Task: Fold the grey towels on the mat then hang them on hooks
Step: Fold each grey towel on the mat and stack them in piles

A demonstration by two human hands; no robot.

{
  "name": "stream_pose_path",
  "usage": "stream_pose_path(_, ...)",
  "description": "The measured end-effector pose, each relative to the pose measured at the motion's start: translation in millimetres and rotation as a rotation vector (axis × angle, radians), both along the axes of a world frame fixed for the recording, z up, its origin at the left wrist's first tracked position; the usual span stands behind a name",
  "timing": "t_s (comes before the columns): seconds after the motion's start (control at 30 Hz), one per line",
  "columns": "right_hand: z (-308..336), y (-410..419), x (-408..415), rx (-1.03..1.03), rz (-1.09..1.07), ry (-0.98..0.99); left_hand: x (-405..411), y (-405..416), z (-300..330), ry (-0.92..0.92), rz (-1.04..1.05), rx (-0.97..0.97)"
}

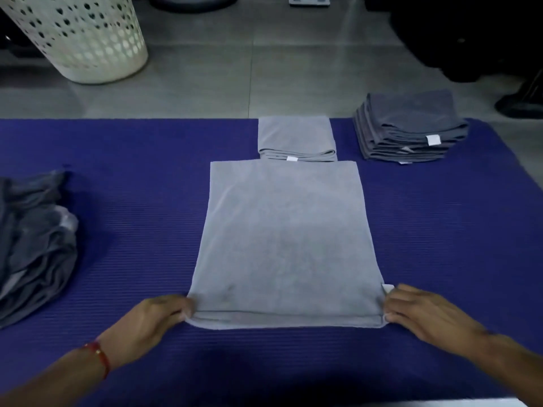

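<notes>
A grey towel (pixel 286 239) lies flat on the blue mat (pixel 141 201), doubled over so two layers show along its near edge. My left hand (pixel 152 321) pinches its near left corner. My right hand (pixel 423 312) pinches its near right corner, beside a small white tag. Just beyond the towel's far edge rests a folded grey towel (pixel 296 139). A stack of several folded darker grey towels (pixel 408 127) stands at the mat's far right. At the left edge of the mat sits a loose heap of unfolded grey towels (pixel 32 239).
A white perforated laundry basket (pixel 79 36) stands on the tiled floor beyond the mat at the far left. Dark objects fill the far right corner (pixel 470 33). No hooks are in view.
</notes>
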State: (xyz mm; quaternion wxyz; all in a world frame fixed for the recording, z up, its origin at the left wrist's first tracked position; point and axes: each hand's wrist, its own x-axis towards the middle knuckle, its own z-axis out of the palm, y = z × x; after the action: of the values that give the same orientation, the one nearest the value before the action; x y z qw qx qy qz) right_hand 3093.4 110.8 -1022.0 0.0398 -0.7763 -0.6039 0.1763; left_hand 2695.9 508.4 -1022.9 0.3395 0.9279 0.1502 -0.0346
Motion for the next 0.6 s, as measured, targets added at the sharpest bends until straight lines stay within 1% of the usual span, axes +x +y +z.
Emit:
stream_pose_path(0.1,-6,-16,-15,0.053,0.178,-0.062,-34,-12,-15,-0.058,-0.142,0.164)
stream_pose_path(0.2,-4,-23,-27,0.006,0.321,-0.101,-60,-20,-30,-0.118,-0.241,0.286)
stream_pose_path(0.23,0,-22,-28,-0.044,0.327,-0.090,-65,-23,-34,-0.114,-0.261,0.327)
stream_pose_path(0.3,11,-17,-29,-0.174,0.282,-0.025,-64,-25,-32,-0.042,-0.306,0.407)
stream_pose_path(0.33,17,-11,-26,-0.234,0.255,0.003,-61,-21,-27,-0.007,-0.309,0.406)
stream_pose_path(0.37,22,-2,-21,-0.264,0.233,0.023,-51,-15,-20,-0.009,-0.271,0.374)
stream_pose_path(0.4,27,12,-13,-0.280,0.165,0.062,-38,-5,-13,-0.001,-0.208,0.331)
stream_pose_path(0.5,29,69,28,-0.144,-0.118,0.104,33,29,-2,-0.077,0.122,0.240)
stream_pose_path(0.53,25,90,46,-0.104,-0.196,0.080,65,39,3,-0.069,0.257,0.176)
stream_pose_path(0.6,15,134,80,-0.034,-0.356,0.056,128,72,0,0.047,0.515,0.015)
